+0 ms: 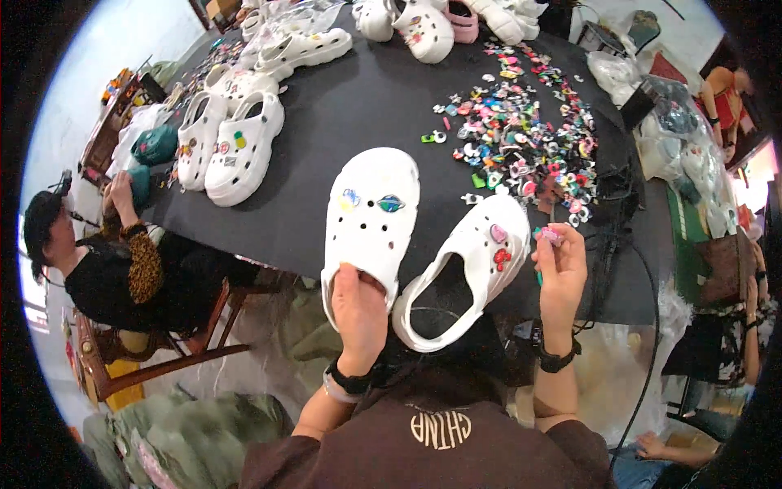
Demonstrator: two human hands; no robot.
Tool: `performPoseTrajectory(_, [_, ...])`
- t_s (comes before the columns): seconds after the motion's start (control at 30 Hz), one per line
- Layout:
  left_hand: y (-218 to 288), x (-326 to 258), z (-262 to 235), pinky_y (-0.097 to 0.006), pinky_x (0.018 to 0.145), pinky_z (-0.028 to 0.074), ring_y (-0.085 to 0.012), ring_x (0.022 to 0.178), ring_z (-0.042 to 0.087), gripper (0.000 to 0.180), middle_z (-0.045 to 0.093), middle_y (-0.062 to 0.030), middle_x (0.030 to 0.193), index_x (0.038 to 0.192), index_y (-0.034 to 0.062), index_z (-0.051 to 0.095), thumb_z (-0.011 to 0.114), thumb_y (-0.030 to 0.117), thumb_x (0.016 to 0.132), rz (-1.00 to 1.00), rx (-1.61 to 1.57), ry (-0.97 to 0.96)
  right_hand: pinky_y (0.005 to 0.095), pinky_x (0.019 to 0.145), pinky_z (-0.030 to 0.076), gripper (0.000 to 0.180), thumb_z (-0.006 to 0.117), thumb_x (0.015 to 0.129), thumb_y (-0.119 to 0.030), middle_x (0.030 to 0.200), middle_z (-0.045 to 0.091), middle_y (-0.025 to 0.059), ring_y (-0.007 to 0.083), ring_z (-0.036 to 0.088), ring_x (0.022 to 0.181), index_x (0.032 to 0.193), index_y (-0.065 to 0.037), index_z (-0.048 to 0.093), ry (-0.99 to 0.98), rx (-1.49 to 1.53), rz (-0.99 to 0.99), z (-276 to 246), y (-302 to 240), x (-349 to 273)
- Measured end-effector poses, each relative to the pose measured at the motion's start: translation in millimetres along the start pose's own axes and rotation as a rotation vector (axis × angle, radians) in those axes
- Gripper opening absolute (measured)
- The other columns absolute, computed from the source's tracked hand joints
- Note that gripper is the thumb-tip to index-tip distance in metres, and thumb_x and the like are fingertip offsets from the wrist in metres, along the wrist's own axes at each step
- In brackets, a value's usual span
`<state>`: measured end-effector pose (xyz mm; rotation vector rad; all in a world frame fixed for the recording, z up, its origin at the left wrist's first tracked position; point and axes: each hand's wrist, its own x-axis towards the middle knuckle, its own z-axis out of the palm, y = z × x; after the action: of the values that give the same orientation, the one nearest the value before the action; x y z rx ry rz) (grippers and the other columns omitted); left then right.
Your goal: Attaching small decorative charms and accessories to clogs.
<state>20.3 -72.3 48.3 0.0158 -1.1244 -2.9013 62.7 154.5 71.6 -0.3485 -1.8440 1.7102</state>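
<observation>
My left hand (359, 316) is closed on a white clog (372, 175), its fingers inside the opening and the thumb on top. That clog bears a blue-green planet charm (391, 204) and a pale blue and yellow charm (349, 198). Beside it on the right, a second white clog (464, 326) rests tilted at the table's near edge, with a pink charm (498, 234) and a red charm (502, 259) on its upper. Just right of that clog my right hand (564, 273) pinches a small pink shoe charm (551, 235). A bit of green shows below its fingers.
A wide heap of colourful charms (529, 134) covers the right of the black table (342, 106). A decorated pair of white clogs (240, 155) stands at the left, with more clogs (423, 33) at the back. A person (106, 253) sits at the left. A cable (654, 326) hangs at the right.
</observation>
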Motion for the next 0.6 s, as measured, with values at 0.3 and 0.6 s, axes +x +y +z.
performPoseTrajectory(0.3, [-9.5,-1.9,-22.3,-0.035,0.099,0.031,-0.0189,0.115,0.043,0.04,0.047,-0.0105,0.124,0.123,-0.0012,0.042,0.039,0.029,0.097,0.0,0.076,0.077,0.0211,0.043,0.042,0.019,0.049,0.094,-0.022,0.077,0.051,0.0021,0.0088,0.05,0.047,0.106,-0.007,0.051,0.17,-0.108,-0.024,-9.4,8.8,54.5])
performPoseTrajectory(0.6, [-13.9,14.3,-14.4,-0.038,0.094,0.036,-0.0236,0.103,0.048,0.034,0.051,-0.0122,0.111,0.114,0.0008,0.048,0.047,0.026,0.092,-0.13,0.099,-0.156,0.031,0.067,0.045,0.009,0.062,0.082,-0.003,0.093,0.051,0.0088,0.0215,0.054,0.081,0.09,-0.005,0.06,0.284,-0.46,-0.441,-32.2,15.8,61.1])
